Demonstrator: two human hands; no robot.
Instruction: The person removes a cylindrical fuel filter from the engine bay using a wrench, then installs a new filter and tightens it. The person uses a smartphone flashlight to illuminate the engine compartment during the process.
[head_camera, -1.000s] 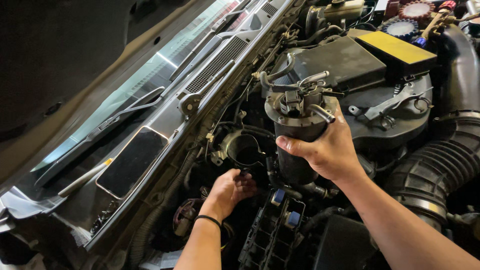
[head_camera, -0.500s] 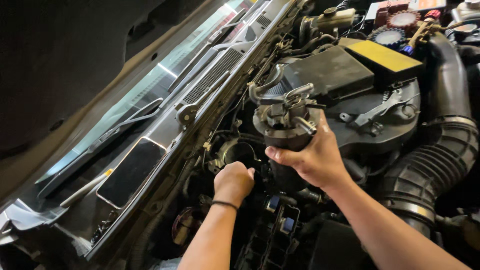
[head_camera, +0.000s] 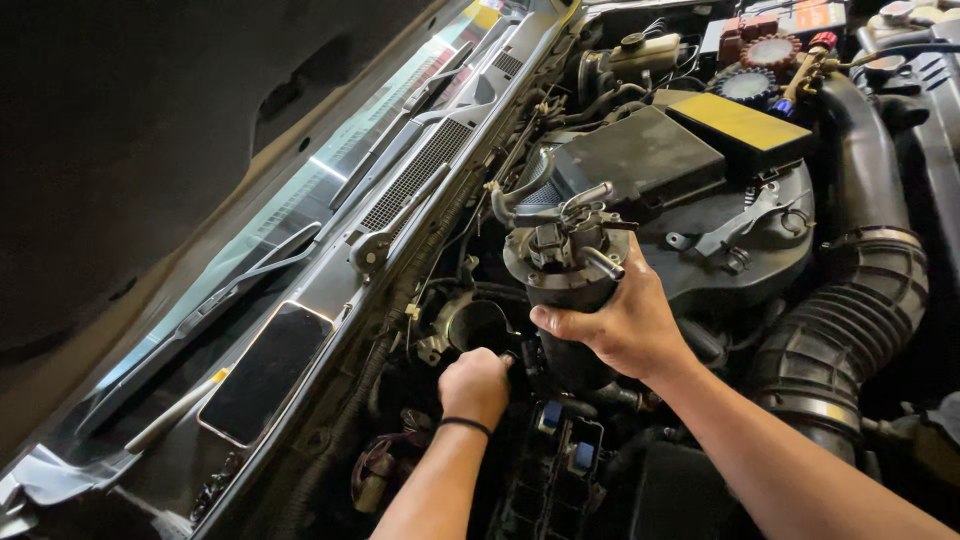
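The scene is a car's open engine bay seen from above, with the dark underside of the raised hood filling the upper left corner. Along the bay's left edge runs the windshield (head_camera: 300, 215), its wiper arms lying across the glass, and a dark smartphone (head_camera: 265, 372) rests flat on the cowl panel just beside them. Near the bay's middle, the left hand (head_camera: 474, 385), a black band on its wrist, is closed into a fist low among the hoses; what it grips cannot be made out. Just to its right and touching distance away, the right hand (head_camera: 620, 325) is wrapped around the dark cylindrical body of a fuel filter housing (head_camera: 565, 265), which stands roughly upright, its grey metal head carrying short pipe stubs and a curved hose. Behind it sits a black engine cover (head_camera: 640, 155) with a yellow-topped box (head_camera: 735, 122) at the far edge. Along the right edge curves a thick ribbed intake hose (head_camera: 850, 320), leaving only tight gaps around the filter.
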